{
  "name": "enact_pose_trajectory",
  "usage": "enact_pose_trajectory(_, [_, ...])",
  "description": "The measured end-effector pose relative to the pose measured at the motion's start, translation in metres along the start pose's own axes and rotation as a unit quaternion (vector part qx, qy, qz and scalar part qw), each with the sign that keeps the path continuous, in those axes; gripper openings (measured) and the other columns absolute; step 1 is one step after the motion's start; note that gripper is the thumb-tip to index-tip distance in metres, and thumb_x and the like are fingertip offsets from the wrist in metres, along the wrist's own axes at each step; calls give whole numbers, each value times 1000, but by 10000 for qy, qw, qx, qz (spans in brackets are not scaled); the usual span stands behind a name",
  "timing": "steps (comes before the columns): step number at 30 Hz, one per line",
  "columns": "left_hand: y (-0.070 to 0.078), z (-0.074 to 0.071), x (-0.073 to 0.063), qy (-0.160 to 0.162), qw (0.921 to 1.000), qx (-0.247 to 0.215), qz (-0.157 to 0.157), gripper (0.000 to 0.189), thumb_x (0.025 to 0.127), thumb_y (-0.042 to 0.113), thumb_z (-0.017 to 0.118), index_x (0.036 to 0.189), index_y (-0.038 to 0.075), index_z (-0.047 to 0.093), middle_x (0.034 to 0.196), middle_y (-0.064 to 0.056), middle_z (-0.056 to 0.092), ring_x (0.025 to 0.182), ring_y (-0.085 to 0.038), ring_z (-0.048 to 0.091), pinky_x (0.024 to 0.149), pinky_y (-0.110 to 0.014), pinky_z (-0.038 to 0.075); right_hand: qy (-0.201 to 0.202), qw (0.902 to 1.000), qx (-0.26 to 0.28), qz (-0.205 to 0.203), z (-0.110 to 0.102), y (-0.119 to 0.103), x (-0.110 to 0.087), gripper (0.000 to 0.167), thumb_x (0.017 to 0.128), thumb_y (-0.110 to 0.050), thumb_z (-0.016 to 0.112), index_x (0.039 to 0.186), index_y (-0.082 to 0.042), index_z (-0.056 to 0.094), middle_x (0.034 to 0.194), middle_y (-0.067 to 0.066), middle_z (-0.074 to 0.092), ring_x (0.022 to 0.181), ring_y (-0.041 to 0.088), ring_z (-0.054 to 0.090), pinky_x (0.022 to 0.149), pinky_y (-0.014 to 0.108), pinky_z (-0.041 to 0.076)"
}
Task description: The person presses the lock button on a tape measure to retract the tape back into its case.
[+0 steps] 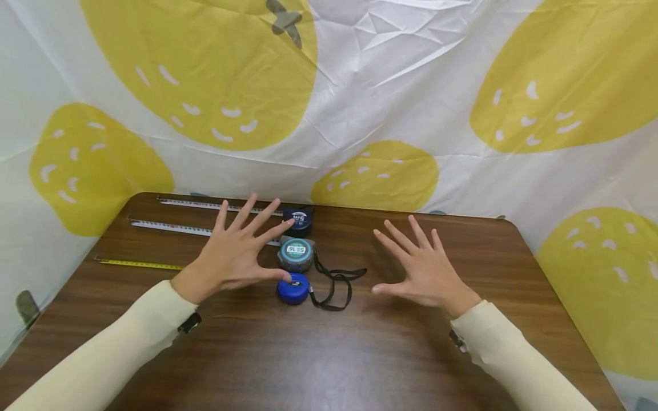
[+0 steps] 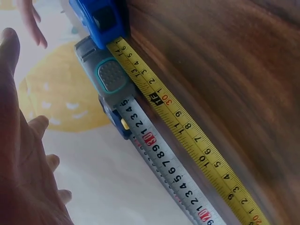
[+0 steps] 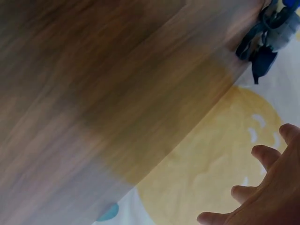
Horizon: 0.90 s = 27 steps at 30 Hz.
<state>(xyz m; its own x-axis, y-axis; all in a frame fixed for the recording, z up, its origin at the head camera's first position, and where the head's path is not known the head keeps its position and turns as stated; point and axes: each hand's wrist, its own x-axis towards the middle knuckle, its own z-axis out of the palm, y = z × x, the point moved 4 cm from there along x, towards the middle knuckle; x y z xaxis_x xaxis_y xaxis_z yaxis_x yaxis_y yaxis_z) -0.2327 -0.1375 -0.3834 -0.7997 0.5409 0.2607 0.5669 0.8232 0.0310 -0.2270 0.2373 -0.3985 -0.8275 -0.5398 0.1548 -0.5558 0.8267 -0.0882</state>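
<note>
Three tape measures lie in a column on the table, their blades drawn out to the left. Farthest back is a dark blue tape measure (image 1: 298, 221), then a grey and teal one (image 1: 296, 254), then a bright blue one (image 1: 293, 289) with a yellow blade (image 2: 187, 131). My left hand (image 1: 233, 251) hovers with fingers spread, partly covering the blades in the head view; it holds nothing. To the right of the tapes, my right hand (image 1: 421, 268) is also spread above the table and grips nothing.
A black wrist strap (image 1: 334, 285) lies looped on the brown wooden table (image 1: 329, 354) beside the tapes. Behind the table's far edge hangs a white cloth (image 1: 247, 165) printed with yellow fruit.
</note>
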Motion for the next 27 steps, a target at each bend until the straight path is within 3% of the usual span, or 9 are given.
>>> enact_pose_trajectory(7, [-4, -1, -11, 216, 9994, -181, -207, 115, 83, 107, 28, 171, 35, 42, 183, -5, 21, 168, -39, 7, 123, -82, 8, 114, 9987, 477, -171, 7, -20, 10, 111, 90, -92, 57, 177, -31, 25, 183, -2, 20, 167, 44, 3, 120, 84, 13])
enact_pose_trajectory(14, [-26, -9, -30, 237, 9953, -534, -771, 100, 92, 90, 57, 171, 31, 42, 180, -8, 29, 165, -46, 17, 121, -84, 11, 237, 9891, 1408, -352, 7, -47, 20, 109, 92, -92, 55, 176, -28, 29, 180, 2, 28, 167, 44, 8, 123, 80, 14])
enact_pose_trajectory(20, [-64, -16, -54, 190, 9856, -868, -1437, 92, 98, 77, 64, 170, 25, 42, 177, -15, 33, 161, -53, 21, 117, -87, 12, 411, 9757, 2072, -578, 10, -72, 28, 119, 86, -102, 41, 172, -20, 40, 170, 14, 45, 163, 48, 23, 126, 72, 22])
enact_pose_trajectory(27, [-127, -16, -89, 263, 9665, -1095, -2306, 86, 104, 69, 62, 169, 15, 43, 170, -26, 37, 154, -61, 26, 112, -90, 12, 390, 9690, 2358, -633, 14, -98, 36, 114, 84, -99, 54, 162, -16, 53, 158, 8, 58, 149, 38, 46, 120, 61, 40])
